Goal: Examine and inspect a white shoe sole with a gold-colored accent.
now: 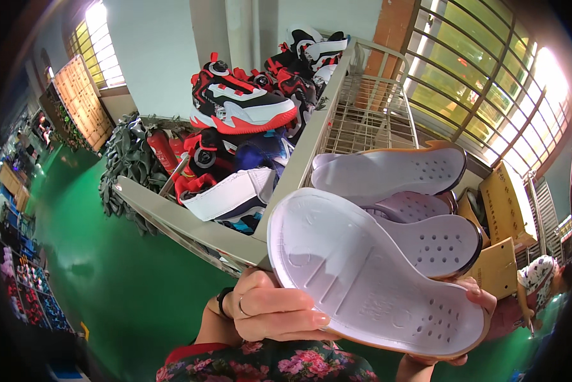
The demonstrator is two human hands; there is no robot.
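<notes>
A white shoe sole [369, 280] with a brownish edge is held up close, its hollow inner side facing me. My left hand [276, 305], with a ring and a dark wristband, grips it at the lower left with curled fingers. Around the heel end, by the small round holes, my right hand [480, 298] is closed; part of it is hidden behind the sole. Just beyond lie more white soles, one [394, 170] on top and another [439, 245] partly covered by the held one.
A beige bin [299, 167] holds red, black and white sneakers [241, 99]. Beyond the soles stands a wire rack [372, 108]. Cardboard boxes [506, 204] and another person [541, 280] are at the right. Red fire extinguishers [162, 149] and a grey-green pile [130, 169] stand left.
</notes>
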